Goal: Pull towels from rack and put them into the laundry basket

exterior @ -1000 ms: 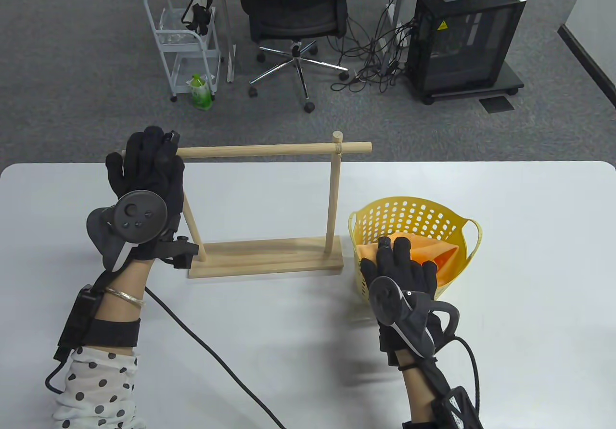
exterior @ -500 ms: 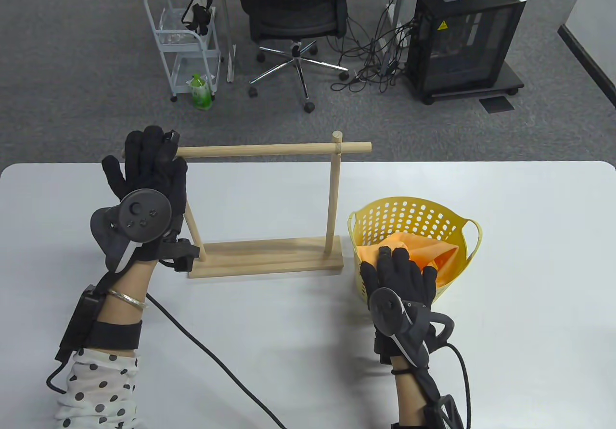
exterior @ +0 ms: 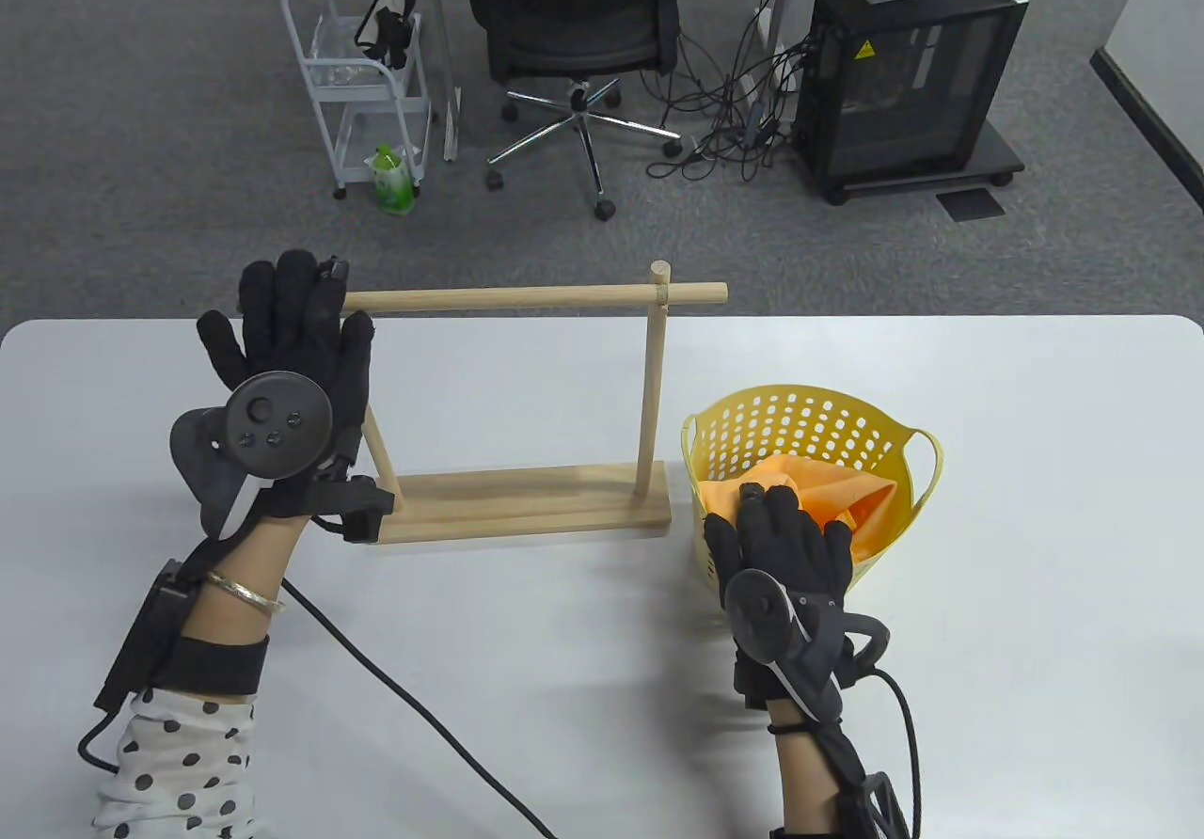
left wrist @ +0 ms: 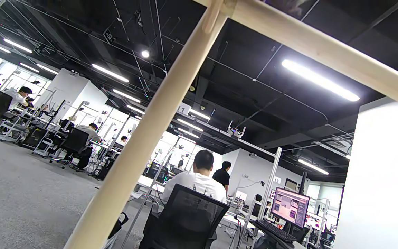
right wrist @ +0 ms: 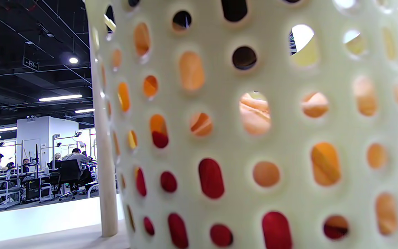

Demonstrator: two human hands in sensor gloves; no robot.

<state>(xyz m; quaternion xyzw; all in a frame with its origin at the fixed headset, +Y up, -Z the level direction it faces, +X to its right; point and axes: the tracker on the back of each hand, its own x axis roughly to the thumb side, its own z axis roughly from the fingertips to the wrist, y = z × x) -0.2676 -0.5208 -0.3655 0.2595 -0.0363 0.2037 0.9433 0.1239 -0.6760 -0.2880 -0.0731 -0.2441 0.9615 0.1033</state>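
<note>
The wooden towel rack [exterior: 527,293] stands on the white table with a bare top bar. My left hand [exterior: 282,312] is at the bar's left end, fingers straight and spread against it. The left wrist view shows only the rack's post [left wrist: 150,131] and bar [left wrist: 323,52] from below. The yellow perforated laundry basket [exterior: 800,397] sits right of the rack with an orange towel [exterior: 837,491] bunched inside. My right hand [exterior: 781,529] lies over the near rim, its straight fingers resting on the towel. Through the holes in the basket wall [right wrist: 282,138], orange and red cloth [right wrist: 211,178] show.
A black cable [exterior: 404,688] runs from my left wrist across the table towards me. The rack's flat base [exterior: 527,500] lies between my hands. Beyond the table's far edge stand an office chair [exterior: 574,21], a white cart [exterior: 362,77] and a black computer case [exterior: 908,77].
My right hand has drawn back a little towards me, fingertips now at the towel's near edge. My left hand stays at the bar's end, thumb spread slightly wider.
</note>
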